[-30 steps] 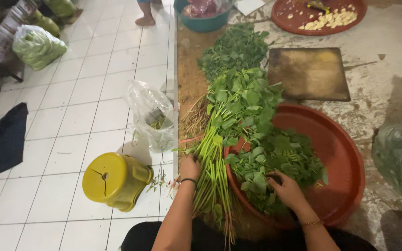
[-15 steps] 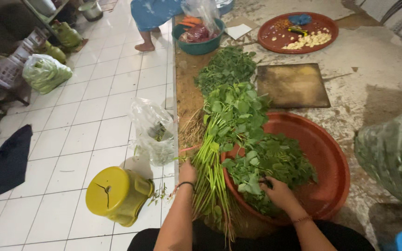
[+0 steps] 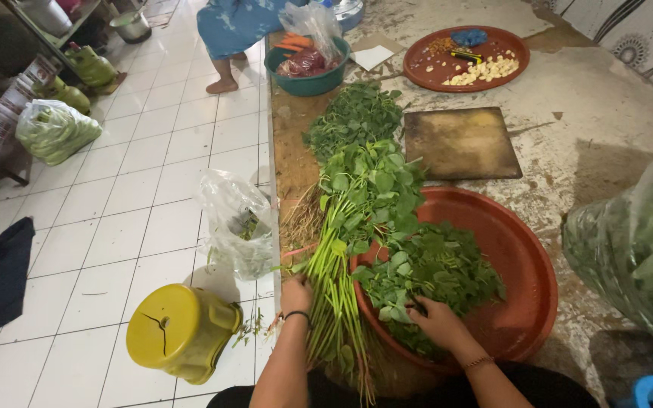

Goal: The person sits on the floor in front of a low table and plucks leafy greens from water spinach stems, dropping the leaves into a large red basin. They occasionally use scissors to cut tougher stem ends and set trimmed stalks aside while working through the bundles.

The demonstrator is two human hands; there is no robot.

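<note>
Leafy green stalks (image 3: 341,249) lie in a long bundle along the left edge of the tabletop (image 3: 606,128), thin pale stems toward the person, broad leaves further away. The left hand (image 3: 296,293) is curled closed around the stems near their cut ends. The right hand (image 3: 436,321) rests inside a wide, round, reddish-brown basin (image 3: 527,264), fingers bent into a heap of loose plucked leaves (image 3: 436,268); whether it grips any I cannot tell. On the tiled floor (image 3: 153,189) at the left lies a yellow round-lidded container (image 3: 179,332) tipped on its side, with a clear, crinkled plastic bag (image 3: 236,223) just beyond it. Further along the rough, stained tabletop lie a flat, square wooden board (image 3: 462,143) and a darker pile of small-leaved greens (image 3: 357,113). Furthest off sit a teal bowl (image 3: 307,79) holding bagged food and a round red tray (image 3: 466,59) with pale chopped pieces.
</note>
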